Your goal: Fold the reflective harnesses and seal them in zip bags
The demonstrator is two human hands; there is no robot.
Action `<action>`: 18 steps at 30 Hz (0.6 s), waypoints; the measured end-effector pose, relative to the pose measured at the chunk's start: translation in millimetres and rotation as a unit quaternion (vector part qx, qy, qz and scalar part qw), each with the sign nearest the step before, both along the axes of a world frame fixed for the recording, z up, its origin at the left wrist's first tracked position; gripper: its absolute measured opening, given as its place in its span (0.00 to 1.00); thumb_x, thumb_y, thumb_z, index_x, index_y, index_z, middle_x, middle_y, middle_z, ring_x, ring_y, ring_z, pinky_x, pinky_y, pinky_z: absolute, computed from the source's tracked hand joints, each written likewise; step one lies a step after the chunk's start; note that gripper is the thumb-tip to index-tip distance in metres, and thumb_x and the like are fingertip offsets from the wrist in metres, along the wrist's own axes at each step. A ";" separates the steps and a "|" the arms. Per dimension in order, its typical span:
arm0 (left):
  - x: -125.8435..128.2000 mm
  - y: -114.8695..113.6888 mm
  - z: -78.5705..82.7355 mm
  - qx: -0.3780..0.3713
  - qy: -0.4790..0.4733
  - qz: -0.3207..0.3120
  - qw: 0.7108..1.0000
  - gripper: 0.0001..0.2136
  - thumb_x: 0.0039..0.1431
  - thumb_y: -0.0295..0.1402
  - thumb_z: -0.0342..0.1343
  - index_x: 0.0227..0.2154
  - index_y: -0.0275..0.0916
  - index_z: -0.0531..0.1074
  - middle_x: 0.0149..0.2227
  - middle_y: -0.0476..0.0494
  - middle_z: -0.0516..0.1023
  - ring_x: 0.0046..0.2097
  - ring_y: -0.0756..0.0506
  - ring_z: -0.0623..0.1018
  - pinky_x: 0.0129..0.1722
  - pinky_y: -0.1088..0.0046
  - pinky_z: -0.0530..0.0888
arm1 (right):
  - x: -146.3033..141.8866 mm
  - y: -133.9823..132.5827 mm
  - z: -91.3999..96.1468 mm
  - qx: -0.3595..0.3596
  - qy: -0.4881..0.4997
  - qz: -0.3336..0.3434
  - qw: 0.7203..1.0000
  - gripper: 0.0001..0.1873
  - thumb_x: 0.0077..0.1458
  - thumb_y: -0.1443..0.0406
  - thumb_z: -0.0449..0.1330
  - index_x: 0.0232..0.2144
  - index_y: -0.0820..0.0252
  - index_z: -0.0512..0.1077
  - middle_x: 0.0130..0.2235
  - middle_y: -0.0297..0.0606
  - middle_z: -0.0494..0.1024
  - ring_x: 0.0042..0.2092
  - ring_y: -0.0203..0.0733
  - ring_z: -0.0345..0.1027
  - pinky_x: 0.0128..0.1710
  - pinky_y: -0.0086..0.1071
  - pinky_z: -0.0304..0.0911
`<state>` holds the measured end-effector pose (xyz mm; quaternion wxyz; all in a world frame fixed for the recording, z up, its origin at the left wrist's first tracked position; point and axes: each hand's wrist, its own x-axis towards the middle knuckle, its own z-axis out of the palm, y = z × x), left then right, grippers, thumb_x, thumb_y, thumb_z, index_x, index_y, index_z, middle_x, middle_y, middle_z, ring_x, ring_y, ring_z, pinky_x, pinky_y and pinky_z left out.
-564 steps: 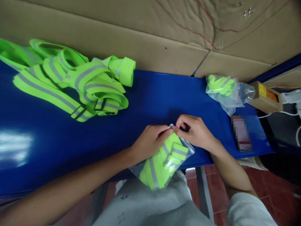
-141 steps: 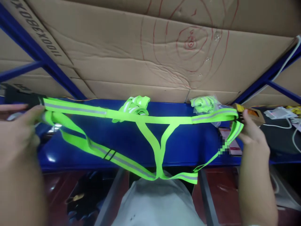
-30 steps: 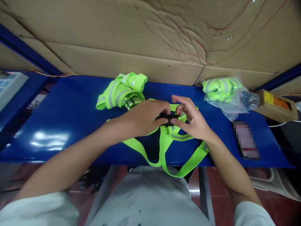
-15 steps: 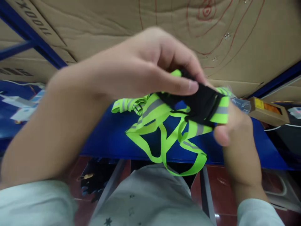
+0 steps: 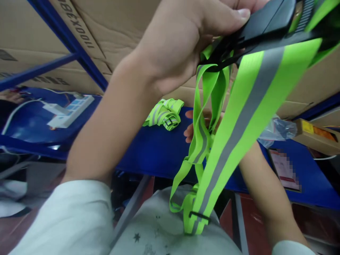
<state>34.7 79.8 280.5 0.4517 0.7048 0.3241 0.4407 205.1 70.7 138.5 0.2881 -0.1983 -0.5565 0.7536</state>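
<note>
My left hand is raised at the top of the view, its thumb and fingers closed on the black plastic part of a reflective harness. The harness's lime-yellow straps, with a grey stripe, hang from it down to my lap. A black slider sits near the bottom of the wide strap. Behind the hanging straps is my right hand, mostly hidden; its visible fingertips stick out to the left, spread apart. Farther back, a bundled lime-yellow reflective strap lies on the blue table.
A white power strip with cables lies on the blue surface at left. Part of another person's hand shows at the far left. At right are a clear plastic bag, a cardboard box and a flat printed item. Cardboard panels stand behind.
My left hand has lifted the harness up and toward the camera, so its straps now hang. My right hand has moved left, behind the straps, off the harness's right end.
</note>
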 end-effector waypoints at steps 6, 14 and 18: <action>-6.9 20.6 -23.8 -0.053 -0.025 -0.027 0.998 0.27 0.66 0.18 0.27 0.43 0.26 0.76 0.32 0.58 0.79 0.55 0.40 0.79 0.35 0.80 0.74 | -20.6 -38.8 -51.2 -0.094 0.203 -0.046 0.973 0.60 0.35 0.27 0.65 0.63 0.52 0.67 0.64 0.49 0.73 0.65 0.65 0.66 0.63 0.59 0.64; -28.0 57.9 -67.8 -0.153 -0.230 -0.075 0.958 0.26 0.67 0.16 0.26 0.28 0.27 0.72 0.28 0.46 0.73 0.33 0.48 0.85 0.34 0.77 0.75 | -14.3 -61.2 -127.8 -0.152 0.130 0.095 0.975 0.63 0.20 0.42 0.80 0.61 0.56 0.70 0.57 0.52 0.79 0.57 0.60 0.74 0.54 0.47 0.72; -35.9 66.9 -84.6 -0.190 -0.301 -0.056 0.933 0.25 0.68 0.26 0.27 0.30 0.33 0.71 0.28 0.46 0.70 0.29 0.51 0.78 0.36 0.72 0.76 | -30.4 -60.8 -170.7 -0.149 0.113 0.183 0.965 0.58 0.19 0.47 0.82 0.56 0.60 0.74 0.49 0.48 0.83 0.49 0.53 0.79 0.43 0.34 0.74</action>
